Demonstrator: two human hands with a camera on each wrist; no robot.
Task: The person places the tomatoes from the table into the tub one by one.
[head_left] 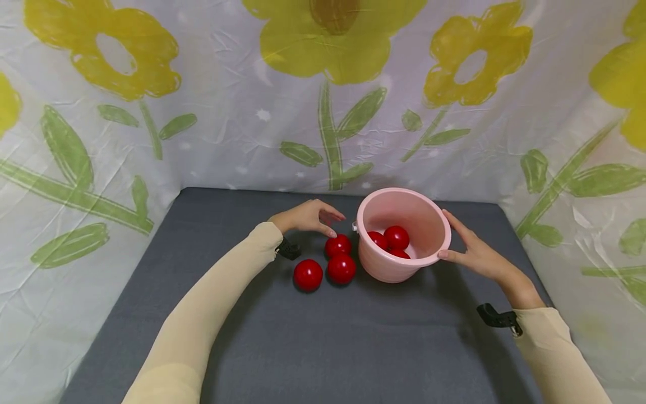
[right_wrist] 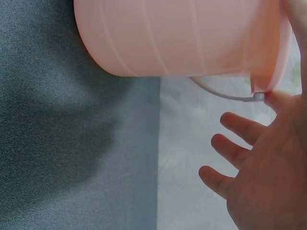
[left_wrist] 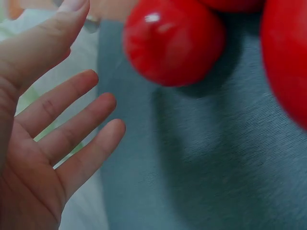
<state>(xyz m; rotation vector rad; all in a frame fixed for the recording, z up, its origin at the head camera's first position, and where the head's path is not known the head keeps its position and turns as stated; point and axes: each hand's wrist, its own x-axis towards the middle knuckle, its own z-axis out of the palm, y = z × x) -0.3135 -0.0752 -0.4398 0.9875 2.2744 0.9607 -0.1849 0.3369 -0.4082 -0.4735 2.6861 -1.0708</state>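
Observation:
Open fingers of my left hand (head_left: pixel 308 216) hover just above and behind the farthest of three shiny red balls (head_left: pixel 338 246) on the table. The left wrist view shows the left hand (left_wrist: pixel 53 124) with nothing in it, beside that ball (left_wrist: pixel 175 40). Another ball (head_left: pixel 341 268) lies just in front, and a third ball (head_left: pixel 308 275) is to the left. My right hand (head_left: pixel 476 252) holds the rim of a pink bucket (head_left: pixel 386 269) between thumb and index finger; its other fingers (right_wrist: pixel 232 151) stretch free beside the wall. Inside the bucket, three red balls (head_left: pixel 397 237) show.
A dark grey cloth covers the table (head_left: pixel 353 348). Behind and at both sides hangs a pale curtain (head_left: pixel 227 140) with yellow flowers. The bucket's thin handle (right_wrist: pixel 220 95) hangs along its far side. Each wrist wears a black strap (head_left: pixel 497 318).

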